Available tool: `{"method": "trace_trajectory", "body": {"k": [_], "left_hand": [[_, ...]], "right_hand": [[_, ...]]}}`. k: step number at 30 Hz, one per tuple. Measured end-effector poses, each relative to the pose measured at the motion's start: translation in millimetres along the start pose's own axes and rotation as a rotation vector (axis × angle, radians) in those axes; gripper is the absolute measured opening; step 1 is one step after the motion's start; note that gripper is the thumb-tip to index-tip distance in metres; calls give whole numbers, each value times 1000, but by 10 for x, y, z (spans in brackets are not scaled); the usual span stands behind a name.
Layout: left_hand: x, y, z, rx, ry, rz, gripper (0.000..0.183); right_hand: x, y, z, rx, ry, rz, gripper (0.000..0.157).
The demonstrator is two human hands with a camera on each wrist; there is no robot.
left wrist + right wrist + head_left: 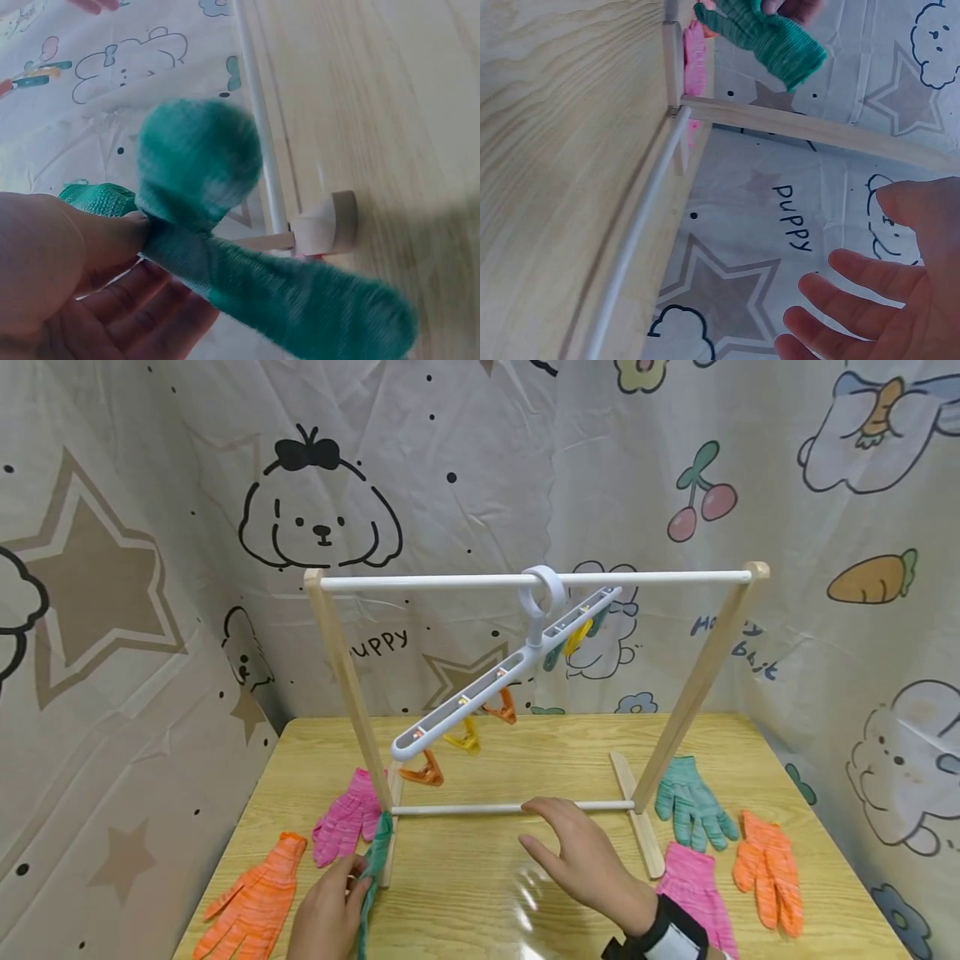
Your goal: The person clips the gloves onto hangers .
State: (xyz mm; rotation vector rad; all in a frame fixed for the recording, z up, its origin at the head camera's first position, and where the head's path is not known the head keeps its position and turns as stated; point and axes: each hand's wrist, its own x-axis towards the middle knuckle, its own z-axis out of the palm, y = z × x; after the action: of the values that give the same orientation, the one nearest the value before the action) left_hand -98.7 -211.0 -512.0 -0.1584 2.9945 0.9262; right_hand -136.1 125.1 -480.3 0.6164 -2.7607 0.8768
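A green knit glove (195, 165) is pinched between the thumb and fingers of my left hand (330, 906), near the left post of the wooden stand. In the left wrist view the glove's fingers spread out from my grip. My right hand (588, 860) is held over the table with its fingers apart, and nothing is in it. In the head view it overlaps the stand's lower white rod (465, 810). A pale hanger bar (465, 693) hangs by its ring from the upper white rod (420, 582). Orange, yellow and green clips, such as the orange clip (423, 770), dangle from it.
Left of the stand lie an orange glove (255, 893) and a pink glove (348, 818). To its right rest a green glove (692, 802), a pink glove (697, 893) and an orange glove (768, 868). The wooden posts (701, 685) rise from flat feet on the table.
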Motion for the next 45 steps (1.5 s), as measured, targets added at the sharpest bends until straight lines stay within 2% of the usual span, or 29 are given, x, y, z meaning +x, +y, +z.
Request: {"method": "trace_trajectory", "body": {"k": [5,10,20,26,35,42,45], "left_hand": [[11,75,-4,-31,43,44,14],[24,142,16,-83,98,100,13],[86,284,15,-145,139,153,17],[94,328,14,-163,175,199,18],[85,389,12,-212,290,295,25],[53,463,-32,-234,273,304,23],[33,482,-45,-234,279,313,23]], "right_hand": [[55,-73,-61,4,4,-27,39],[130,-143,-146,-12,54,-88,39],[292,-359,-307,9,96,-187,40],[356,-507,-346,22,150,-260,39],[471,-781,-416,102,193,-331,41],[563,-967,-391,185,220,-352,39],[601,-1042,-369,184,243,-362,39]]}}
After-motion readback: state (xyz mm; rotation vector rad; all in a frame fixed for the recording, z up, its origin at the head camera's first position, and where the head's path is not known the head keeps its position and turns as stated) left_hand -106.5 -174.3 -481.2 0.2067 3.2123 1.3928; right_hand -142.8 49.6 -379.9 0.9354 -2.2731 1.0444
